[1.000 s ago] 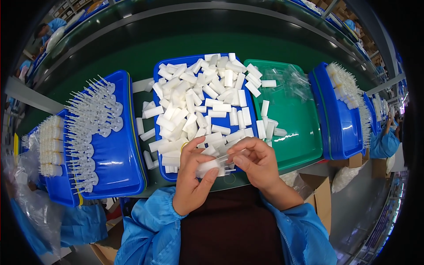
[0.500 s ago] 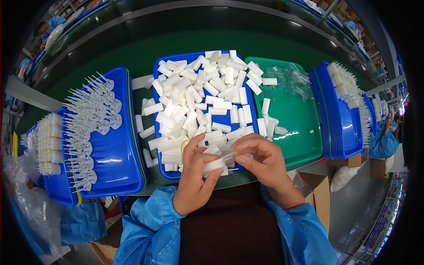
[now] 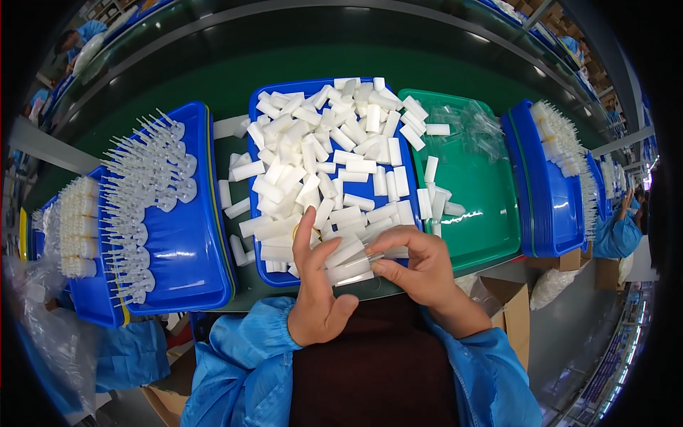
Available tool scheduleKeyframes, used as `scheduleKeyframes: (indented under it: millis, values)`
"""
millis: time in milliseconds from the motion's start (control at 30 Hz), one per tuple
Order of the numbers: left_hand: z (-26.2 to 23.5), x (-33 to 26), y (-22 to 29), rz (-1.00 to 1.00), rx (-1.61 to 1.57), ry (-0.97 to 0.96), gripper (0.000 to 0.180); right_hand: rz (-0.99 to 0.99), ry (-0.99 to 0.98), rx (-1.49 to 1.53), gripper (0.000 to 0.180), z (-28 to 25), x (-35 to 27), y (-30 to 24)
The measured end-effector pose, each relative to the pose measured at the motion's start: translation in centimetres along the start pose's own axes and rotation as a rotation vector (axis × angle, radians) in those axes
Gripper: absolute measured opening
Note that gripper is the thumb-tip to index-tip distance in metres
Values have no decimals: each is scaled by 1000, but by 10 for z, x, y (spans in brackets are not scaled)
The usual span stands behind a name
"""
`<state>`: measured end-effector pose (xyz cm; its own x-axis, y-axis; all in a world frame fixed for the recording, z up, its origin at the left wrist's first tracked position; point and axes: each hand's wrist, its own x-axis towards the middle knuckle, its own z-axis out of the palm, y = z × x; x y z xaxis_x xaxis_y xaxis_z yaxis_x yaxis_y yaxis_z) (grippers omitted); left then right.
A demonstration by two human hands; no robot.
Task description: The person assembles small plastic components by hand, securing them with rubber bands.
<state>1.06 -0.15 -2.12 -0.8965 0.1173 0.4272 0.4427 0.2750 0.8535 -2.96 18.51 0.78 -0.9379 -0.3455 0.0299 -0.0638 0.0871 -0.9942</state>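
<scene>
Your left hand and right hand meet at the six o'clock edge of the middle blue tray, both pinching a small bundle of white tubes between fingertips and thumbs. At twelve o'clock from them lies the loose heap of white tubes. The green tray sits at three o'clock, the blue tray of clear droppers at nine.

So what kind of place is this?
Probably a factory assembly line: blue trays of white plastic pieces beside a green conveyor belt, and workers in blue coats along it.
</scene>
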Motion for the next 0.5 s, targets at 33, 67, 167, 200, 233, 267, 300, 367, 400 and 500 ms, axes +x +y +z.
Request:
scheduleKeyframes:
  millis: [33,67,167,200,233,267,300,367,400,500]
  values:
    - [5,-3,-3,35,-38,43,66,-49,-7,-76,21,2,-1,1]
    - [8,-5,-5,69,-76,86,76,-98,-15,-152,22,4,-2,2]
    - [16,-6,-8,159,-55,105,87,-124,-29,-150,23,13,-5,3]
    - [16,-6,-9,158,-54,105,87,-152,-25,-160,24,13,-6,6]
    - [15,-6,-11,200,-43,111,90,-152,-25,-160,24,13,-6,5]
    - [14,-5,-12,241,-32,117,93,-185,-30,-162,23,13,-6,4]
    - [14,-5,-10,241,-33,117,93,-219,-35,-164,22,13,-7,3]
    - [12,-2,-6,265,-38,94,94,-231,-31,-150,22,10,-8,2]
    - [11,-2,-5,267,-36,97,94,-248,-29,-135,22,8,-8,0]
    - [5,0,-5,213,-283,76,80,-394,-40,-297,21,3,-13,-8]
